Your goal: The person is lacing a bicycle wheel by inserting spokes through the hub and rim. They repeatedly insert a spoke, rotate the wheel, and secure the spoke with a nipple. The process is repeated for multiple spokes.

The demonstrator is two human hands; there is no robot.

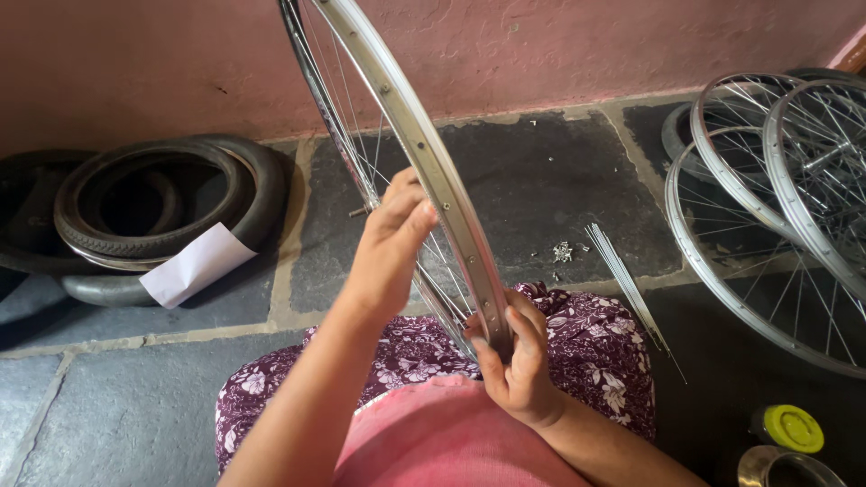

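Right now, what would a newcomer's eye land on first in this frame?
The shiny silver spoked bicycle wheel rim standing upright at centre, gripped by the left hand on its side and the right hand at its lower edge. Black rubber tyres lie stacked at the left wall, and more silver spoked wheels lie at right.

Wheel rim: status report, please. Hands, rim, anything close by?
Left hand reaching through the spokes. Right hand gripping the wheel rim at its lower edge, rim upright over the lap. Loose spoke bundle on the floor at right.
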